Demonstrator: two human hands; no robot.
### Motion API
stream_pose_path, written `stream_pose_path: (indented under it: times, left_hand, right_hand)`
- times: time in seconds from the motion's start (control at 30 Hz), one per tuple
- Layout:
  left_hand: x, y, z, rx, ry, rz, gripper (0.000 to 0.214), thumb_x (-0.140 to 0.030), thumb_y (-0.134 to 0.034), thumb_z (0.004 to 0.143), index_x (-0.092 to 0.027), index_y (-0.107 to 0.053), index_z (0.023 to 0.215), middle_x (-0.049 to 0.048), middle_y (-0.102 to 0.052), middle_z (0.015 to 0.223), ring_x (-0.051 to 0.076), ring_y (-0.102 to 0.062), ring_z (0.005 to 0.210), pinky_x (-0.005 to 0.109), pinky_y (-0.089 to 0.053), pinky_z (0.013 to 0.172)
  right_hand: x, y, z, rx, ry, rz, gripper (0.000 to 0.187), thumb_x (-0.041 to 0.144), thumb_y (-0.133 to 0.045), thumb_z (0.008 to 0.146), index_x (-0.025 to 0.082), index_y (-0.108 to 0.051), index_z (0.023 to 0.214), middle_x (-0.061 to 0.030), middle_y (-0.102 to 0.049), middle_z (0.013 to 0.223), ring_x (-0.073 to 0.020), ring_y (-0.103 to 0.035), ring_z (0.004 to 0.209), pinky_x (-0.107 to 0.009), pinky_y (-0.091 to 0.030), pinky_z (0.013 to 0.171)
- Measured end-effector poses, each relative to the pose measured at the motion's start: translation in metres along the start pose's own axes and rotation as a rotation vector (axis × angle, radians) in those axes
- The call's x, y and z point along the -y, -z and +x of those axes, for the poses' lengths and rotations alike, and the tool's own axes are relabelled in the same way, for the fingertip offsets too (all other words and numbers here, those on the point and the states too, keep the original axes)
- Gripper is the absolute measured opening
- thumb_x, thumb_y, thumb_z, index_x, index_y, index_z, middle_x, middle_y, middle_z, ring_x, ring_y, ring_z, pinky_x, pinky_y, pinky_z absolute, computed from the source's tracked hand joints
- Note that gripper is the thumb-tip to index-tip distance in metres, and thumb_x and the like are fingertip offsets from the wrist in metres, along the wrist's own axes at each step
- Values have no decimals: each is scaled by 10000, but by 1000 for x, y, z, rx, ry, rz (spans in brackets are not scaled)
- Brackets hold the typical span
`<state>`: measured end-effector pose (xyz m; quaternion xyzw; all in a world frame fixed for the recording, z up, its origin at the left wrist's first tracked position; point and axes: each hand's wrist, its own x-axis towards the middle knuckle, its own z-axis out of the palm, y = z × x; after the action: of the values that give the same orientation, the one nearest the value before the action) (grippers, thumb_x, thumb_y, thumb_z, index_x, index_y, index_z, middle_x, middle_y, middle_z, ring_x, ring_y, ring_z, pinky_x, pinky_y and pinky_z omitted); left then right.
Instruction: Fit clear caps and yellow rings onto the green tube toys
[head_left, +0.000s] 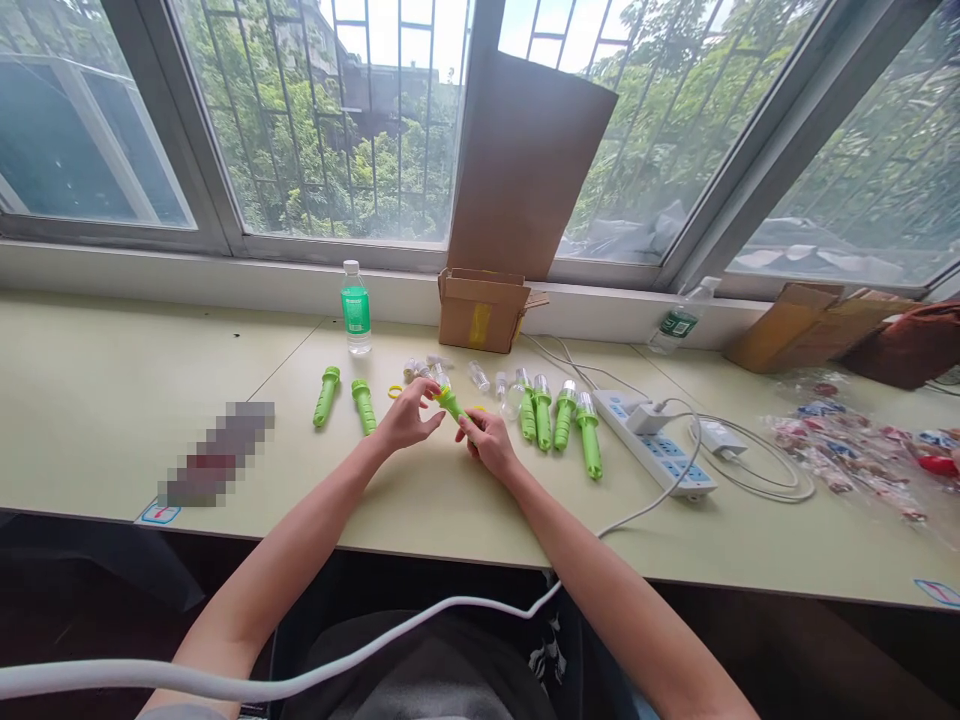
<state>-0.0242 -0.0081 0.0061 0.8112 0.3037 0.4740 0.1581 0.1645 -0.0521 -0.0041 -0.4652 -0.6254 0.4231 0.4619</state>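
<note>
A green plastic handle [453,404] with a flared head is held at a slant over the table. My right hand [491,445] is closed round its lower end. At the head, the fingers of my left hand [409,415] grip a small yellow ring [442,393], while the left thumb stands a little apart. To the left lie two more green handles, one [326,397] farther out and one [363,405] partly behind my left wrist. Another yellow ring [395,391] lies beyond my left hand. Several green handles with clear caps [565,415] lie right of my right hand.
Clear plastic caps [478,376] lie beyond my hands, before a cardboard box [476,315]. A water bottle [357,308] stands at the back left. A power strip [652,445] with cables lies to the right, then bagged small items [847,440]. A white cable [450,604] crosses in front.
</note>
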Motion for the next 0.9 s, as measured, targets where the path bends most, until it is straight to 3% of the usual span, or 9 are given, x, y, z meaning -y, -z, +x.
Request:
stream_pose_path:
  times: [0.17,0.4,0.6,0.73,0.9]
  left_hand:
    - [6,-2,0,-7,34,-4,220,-269,-653,818,-198,-504,964,68,-607,1085,147,-615,843,329,-576,704]
    - [6,-3,-1,-63,-4,30,172,-296,-641,835,-198,-529,921,63,-613,1071,166,-625,913,335,-580,720]
    - [5,-5,-1,-66,-15,38,238,-287,-663,818,-210,-521,993,60,-600,1090,136,-606,815,318,-580,686]
    - [10,-5,-1,-65,-5,67,220,-273,-662,820,-207,-519,973,54,-601,1076,118,-596,758,305,-576,672]
    - [14,-5,-1,-62,-9,88,174,-289,-641,838,-197,-523,926,53,-605,1046,138,-612,815,310,-572,677]
  right_hand:
    - [0,0,1,41,-17,21,424,569,-558,790,156,-622,866,-7,-607,595,-92,-417,364,-233,-293,373]
    - [1,-1,0,-44,-1,-86,447,476,-718,681,164,-556,956,-5,-635,627,-89,-447,410,-215,-342,418]
    - [-1,-2,2,-49,53,-156,394,539,-598,772,162,-596,887,-32,-632,728,-86,-434,423,-233,-353,418]
    - [1,-3,1,-36,145,-270,385,523,-523,837,162,-614,739,-18,-574,626,-109,-463,501,-236,-365,501]
    - [1,-3,-1,-37,165,-341,389,508,-467,883,173,-617,756,3,-529,581,-117,-468,511,-242,-372,546]
